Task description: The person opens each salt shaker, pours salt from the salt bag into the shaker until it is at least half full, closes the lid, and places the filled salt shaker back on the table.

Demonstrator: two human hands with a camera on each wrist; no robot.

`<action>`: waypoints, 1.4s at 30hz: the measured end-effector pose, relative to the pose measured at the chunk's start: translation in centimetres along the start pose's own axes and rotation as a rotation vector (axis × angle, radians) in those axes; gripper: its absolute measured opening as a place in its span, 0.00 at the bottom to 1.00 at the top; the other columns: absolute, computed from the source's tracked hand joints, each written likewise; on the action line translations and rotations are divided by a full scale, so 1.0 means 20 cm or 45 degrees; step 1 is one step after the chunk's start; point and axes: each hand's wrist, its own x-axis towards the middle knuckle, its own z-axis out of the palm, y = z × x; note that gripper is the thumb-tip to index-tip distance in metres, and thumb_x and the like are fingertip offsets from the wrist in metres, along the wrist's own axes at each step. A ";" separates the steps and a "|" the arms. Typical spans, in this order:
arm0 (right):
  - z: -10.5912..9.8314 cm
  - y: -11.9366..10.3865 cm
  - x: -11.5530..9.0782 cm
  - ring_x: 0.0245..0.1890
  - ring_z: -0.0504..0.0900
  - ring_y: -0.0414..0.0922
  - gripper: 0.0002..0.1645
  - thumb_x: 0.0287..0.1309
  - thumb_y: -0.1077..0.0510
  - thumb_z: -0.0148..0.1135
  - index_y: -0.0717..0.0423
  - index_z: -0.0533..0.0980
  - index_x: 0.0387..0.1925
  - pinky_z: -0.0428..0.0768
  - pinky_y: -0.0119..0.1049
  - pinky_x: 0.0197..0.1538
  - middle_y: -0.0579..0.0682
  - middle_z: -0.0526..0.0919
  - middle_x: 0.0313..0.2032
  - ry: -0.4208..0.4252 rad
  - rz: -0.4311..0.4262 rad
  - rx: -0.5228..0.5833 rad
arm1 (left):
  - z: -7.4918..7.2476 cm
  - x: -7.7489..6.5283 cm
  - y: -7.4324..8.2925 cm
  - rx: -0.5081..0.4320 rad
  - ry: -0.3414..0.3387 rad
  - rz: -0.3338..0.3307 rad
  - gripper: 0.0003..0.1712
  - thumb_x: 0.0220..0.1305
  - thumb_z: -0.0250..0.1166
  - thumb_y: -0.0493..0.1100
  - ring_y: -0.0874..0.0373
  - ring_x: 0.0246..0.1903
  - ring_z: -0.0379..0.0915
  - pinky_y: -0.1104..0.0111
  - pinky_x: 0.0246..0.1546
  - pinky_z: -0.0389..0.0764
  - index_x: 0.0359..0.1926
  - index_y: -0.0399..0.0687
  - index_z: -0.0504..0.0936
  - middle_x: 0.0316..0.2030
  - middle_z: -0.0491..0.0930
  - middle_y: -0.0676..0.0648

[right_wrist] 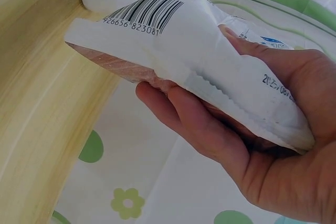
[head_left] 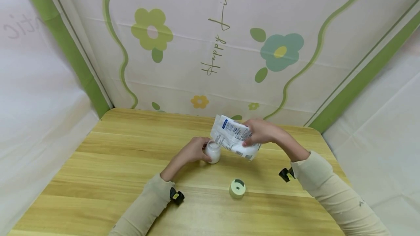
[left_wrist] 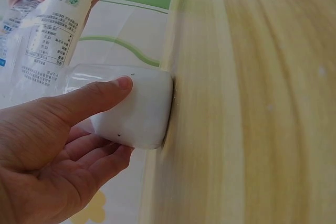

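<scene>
My left hand [head_left: 195,150] grips a small clear jar [head_left: 213,153] that stands upright on the table, thumb on one side and fingers on the other. White contents fill much of the jar [left_wrist: 139,106], with a clear band near its neck. In my right hand [head_left: 262,132] is a white printed bag [head_left: 231,136], held tilted with its far end down at the jar's mouth. The right wrist view shows the bag's barcode end [right_wrist: 152,14], the thumb on top and fingers underneath. Whether anything flows from the bag cannot be seen.
A pale yellow-green round lid [head_left: 237,188] lies on the wooden table [head_left: 131,170], nearer to me than the jar. Behind the table hangs a flower-printed curtain [head_left: 183,68], with white side curtains at left and right. Small white specks dot the tabletop in the left wrist view.
</scene>
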 end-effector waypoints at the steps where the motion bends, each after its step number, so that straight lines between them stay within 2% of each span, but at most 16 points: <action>1: 0.00 0.00 0.00 0.32 0.85 0.42 0.24 0.48 0.63 0.74 0.63 0.80 0.49 0.84 0.34 0.35 0.53 0.88 0.38 0.003 0.003 -0.001 | 0.00 0.00 0.00 0.000 0.001 0.002 0.29 0.44 0.81 0.36 0.52 0.46 0.81 0.59 0.52 0.81 0.50 0.37 0.82 0.45 0.86 0.43; 22: 0.01 0.03 -0.01 0.32 0.86 0.43 0.24 0.47 0.63 0.74 0.65 0.80 0.48 0.84 0.35 0.36 0.54 0.88 0.38 0.022 -0.034 0.033 | 0.00 0.00 0.00 -0.024 -0.002 0.000 0.29 0.45 0.81 0.36 0.52 0.47 0.81 0.58 0.52 0.81 0.50 0.37 0.82 0.46 0.86 0.43; 27: 0.04 0.07 -0.03 0.32 0.85 0.43 0.24 0.47 0.64 0.74 0.66 0.79 0.48 0.84 0.37 0.36 0.54 0.88 0.37 0.043 -0.034 0.134 | 0.00 -0.01 0.00 -0.024 -0.001 0.002 0.28 0.44 0.81 0.36 0.52 0.46 0.81 0.58 0.52 0.80 0.49 0.37 0.82 0.45 0.86 0.44; 33: 0.13 0.19 -0.03 0.29 0.82 0.43 0.18 0.48 0.64 0.74 0.65 0.79 0.42 0.81 0.38 0.34 0.53 0.87 0.33 0.105 -0.055 0.298 | 0.00 0.00 0.01 -0.016 -0.002 0.001 0.27 0.45 0.81 0.36 0.52 0.47 0.81 0.59 0.52 0.81 0.49 0.38 0.82 0.45 0.86 0.44; 42: 0.31 0.38 -0.02 0.34 0.85 0.45 0.27 0.49 0.63 0.72 0.68 0.76 0.51 0.83 0.38 0.40 0.57 0.88 0.38 0.171 -0.101 0.594 | 0.00 0.00 0.00 -0.012 0.001 0.017 0.30 0.44 0.81 0.36 0.52 0.47 0.82 0.59 0.52 0.81 0.51 0.37 0.82 0.45 0.86 0.44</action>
